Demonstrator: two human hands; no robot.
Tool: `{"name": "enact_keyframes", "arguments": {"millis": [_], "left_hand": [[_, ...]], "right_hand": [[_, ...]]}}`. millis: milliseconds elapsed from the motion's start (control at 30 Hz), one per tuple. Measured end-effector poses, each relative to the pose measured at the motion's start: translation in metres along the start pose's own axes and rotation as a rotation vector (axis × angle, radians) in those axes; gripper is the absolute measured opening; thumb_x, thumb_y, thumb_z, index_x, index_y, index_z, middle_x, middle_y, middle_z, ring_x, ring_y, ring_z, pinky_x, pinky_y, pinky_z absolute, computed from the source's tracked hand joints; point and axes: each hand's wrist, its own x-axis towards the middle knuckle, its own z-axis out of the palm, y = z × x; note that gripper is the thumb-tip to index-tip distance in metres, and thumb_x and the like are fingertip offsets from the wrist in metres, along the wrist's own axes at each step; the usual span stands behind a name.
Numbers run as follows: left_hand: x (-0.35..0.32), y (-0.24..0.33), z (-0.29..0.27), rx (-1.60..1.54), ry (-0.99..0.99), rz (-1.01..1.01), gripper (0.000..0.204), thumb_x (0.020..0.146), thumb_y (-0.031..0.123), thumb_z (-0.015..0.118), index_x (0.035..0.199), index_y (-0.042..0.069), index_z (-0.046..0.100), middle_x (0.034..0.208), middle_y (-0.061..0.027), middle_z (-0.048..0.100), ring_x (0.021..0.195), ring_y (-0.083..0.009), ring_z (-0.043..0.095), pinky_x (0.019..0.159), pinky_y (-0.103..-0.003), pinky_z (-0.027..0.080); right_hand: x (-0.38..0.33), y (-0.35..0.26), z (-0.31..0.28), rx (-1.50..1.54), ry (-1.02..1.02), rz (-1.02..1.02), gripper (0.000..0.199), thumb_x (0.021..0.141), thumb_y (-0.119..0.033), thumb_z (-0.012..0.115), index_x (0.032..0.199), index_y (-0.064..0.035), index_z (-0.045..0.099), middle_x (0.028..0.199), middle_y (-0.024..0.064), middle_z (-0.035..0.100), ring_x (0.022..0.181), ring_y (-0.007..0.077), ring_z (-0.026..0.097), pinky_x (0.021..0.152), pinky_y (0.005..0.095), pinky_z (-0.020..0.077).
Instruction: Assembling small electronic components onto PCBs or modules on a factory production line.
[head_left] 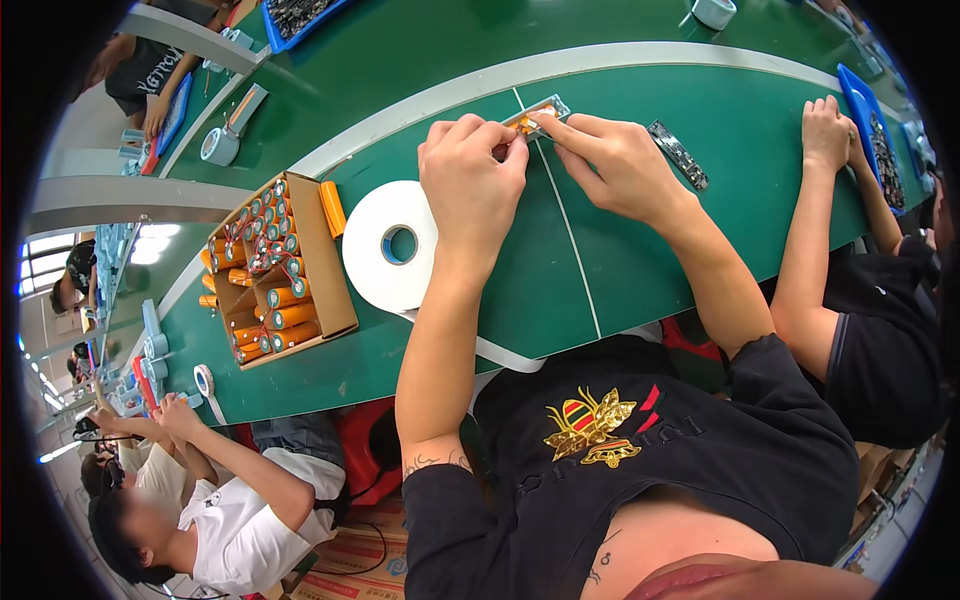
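Head view looks down on a small orange battery pack lying in a pale, shallow tray at the far side of the green worktop, just below a curved white stripe. Both hands meet over it. The left hand has its fingers curled and pressed together on the pack's near left end, and the right hand pinches the pack's top edge between thumb and forefinger, so each grip is closed on the pack.

Just right of the right hand lies a dark, narrow strip with small parts along it, flat on the worktop. Left of the left forearm rests a big roll of white tape, wide and smooth, with a blue core; a loose tail of it runs toward the near edge of the worktop.

Further left stands an open cardboard box, rectangular with low walls. It holds many orange cylindrical cells with silvery ends, some upright in rows and some lying on their sides, with thin wires among them. One more orange cell lies just outside the box's far corner.
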Motion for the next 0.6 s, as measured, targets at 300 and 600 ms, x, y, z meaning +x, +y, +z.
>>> {"name": "enact_keyframes", "arguments": {"millis": [300,600], "left_hand": [[-0.0005,-0.0001,0.0011,-0.038,-0.053,-0.076,0.005,0.076,0.012,0.075,0.074,0.008,0.072,0.072,-0.0007,0.064,0.082,-0.0237,0.059,0.078,-0.038,0.043],[-0.0045,0.0011,0.0003,-0.048,-0.037,-0.064,0.005,0.077,0.011,0.075,0.074,0.008,0.072,0.072,-0.0007,0.064,0.081,-0.0225,0.058,0.077,-0.037,0.043]], "right_hand": [[-0.0017,0.0062,0.0030,0.070,0.042,-0.010,0.043,0.088,-0.002,0.063,0.130,-0.0078,0.064,0.077,0.0105,0.061,0.061,0.0273,0.059,0.057,0.0382,0.0475],[-0.0049,0.0019,0.0047,0.035,0.070,-0.027,0.043,0.088,-0.002,0.063,0.130,-0.0081,0.064,0.075,0.0092,0.059,0.059,0.0256,0.058,0.055,0.0373,0.0472]]}}
